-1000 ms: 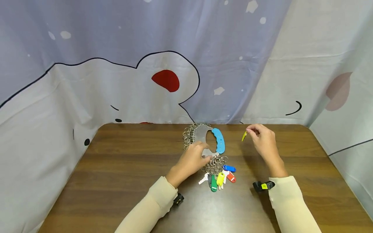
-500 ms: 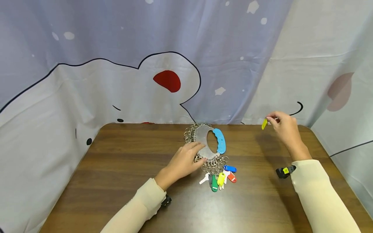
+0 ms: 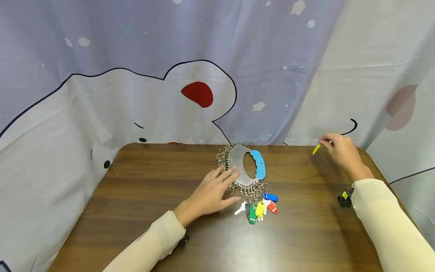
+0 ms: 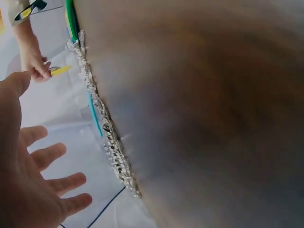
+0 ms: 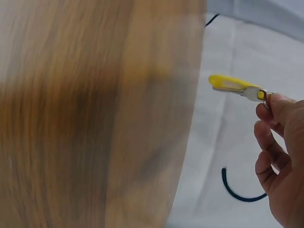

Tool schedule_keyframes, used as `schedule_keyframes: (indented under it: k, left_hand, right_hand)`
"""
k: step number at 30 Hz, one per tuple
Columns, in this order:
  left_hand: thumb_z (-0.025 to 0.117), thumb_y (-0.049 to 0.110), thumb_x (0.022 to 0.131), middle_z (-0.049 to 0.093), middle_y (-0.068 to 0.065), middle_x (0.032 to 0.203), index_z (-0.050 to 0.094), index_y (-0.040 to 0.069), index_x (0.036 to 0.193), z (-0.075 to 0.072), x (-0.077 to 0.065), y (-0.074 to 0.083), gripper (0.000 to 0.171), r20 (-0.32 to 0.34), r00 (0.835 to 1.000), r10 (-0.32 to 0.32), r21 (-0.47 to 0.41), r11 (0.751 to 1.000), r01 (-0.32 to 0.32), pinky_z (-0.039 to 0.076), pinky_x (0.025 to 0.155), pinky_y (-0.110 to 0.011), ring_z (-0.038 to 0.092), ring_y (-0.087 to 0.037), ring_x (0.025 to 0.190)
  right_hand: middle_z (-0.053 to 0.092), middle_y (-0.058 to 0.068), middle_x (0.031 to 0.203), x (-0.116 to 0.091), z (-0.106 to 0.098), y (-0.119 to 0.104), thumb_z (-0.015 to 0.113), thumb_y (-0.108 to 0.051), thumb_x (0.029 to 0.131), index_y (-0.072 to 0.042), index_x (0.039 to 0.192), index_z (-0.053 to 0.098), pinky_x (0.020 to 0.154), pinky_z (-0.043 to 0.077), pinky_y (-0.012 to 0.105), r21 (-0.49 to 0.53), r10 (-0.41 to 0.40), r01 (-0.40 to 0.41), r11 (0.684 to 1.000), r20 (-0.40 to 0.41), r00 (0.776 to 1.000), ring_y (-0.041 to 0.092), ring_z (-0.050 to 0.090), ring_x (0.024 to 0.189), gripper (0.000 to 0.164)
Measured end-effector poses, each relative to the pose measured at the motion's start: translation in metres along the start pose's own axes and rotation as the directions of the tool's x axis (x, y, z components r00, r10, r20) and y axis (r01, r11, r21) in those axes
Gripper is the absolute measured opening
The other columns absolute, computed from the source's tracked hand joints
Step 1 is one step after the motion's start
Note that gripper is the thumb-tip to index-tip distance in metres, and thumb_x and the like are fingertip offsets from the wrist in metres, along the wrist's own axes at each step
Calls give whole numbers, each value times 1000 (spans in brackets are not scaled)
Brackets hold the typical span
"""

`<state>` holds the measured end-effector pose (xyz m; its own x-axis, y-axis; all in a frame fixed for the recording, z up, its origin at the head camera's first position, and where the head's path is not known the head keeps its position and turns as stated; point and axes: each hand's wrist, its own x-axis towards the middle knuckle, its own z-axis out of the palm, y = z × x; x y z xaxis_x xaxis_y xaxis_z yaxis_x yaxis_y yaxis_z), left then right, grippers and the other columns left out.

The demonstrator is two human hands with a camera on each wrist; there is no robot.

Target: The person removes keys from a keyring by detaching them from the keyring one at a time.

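In the head view my right hand (image 3: 344, 153) is raised over the table's far right, pinching the ring of a yellow key tag (image 3: 316, 148) between thumb and forefinger. The right wrist view shows a silver key (image 5: 249, 92) hanging beside that yellow tag. A crescent metal key holder plate (image 3: 236, 155) with a blue handle (image 3: 259, 165) lies mid-table, fringed with clips and split rings (image 3: 250, 192). My left hand (image 3: 208, 193) hovers at its near left side, fingers spread and holding nothing; its fingertips overlap the plate in this view.
Keys with green (image 3: 252, 214), yellow (image 3: 259, 209), red (image 3: 273, 207) and blue (image 3: 270, 197) tags are bunched at the holder's near end. A printed curtain (image 3: 153, 105) hangs right behind the wooden table (image 3: 136, 189).
My right hand has carried the yellow-tagged key away to the right. My left hand has drawn back to the left from the holder, its fingers spreading. The holder stays in place.
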<state>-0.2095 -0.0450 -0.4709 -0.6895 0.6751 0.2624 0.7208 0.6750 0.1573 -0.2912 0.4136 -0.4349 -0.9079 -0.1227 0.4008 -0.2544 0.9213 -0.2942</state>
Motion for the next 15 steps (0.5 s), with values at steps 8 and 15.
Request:
schedule_keyframes:
  k: [8, 15]
  left_hand:
    - [51, 60, 91, 34, -9, 157, 27, 21, 154, 4, -9, 1, 78, 60, 995, 81, 56, 995, -84, 33, 105, -65, 30, -46, 138]
    - [54, 59, 90, 36, -9, 156, 32, 19, 153, -2, -11, 7, 78, 79, 992, 96, 88, 991, -103, 32, 106, -66, 29, -47, 137]
  right_hand:
    - [69, 17, 96, -2, -15, 31, 58, -16, 97, -9, 99, 67, 61, 47, 55, -119, -14, 26, 993, 103, 995, 37, 62, 78, 11]
    - [66, 8, 94, 4, -11, 32, 59, -16, 96, -12, 94, 66, 65, 47, 56, -208, -81, 126, 970, 210, 974, 32, 62, 82, 8]
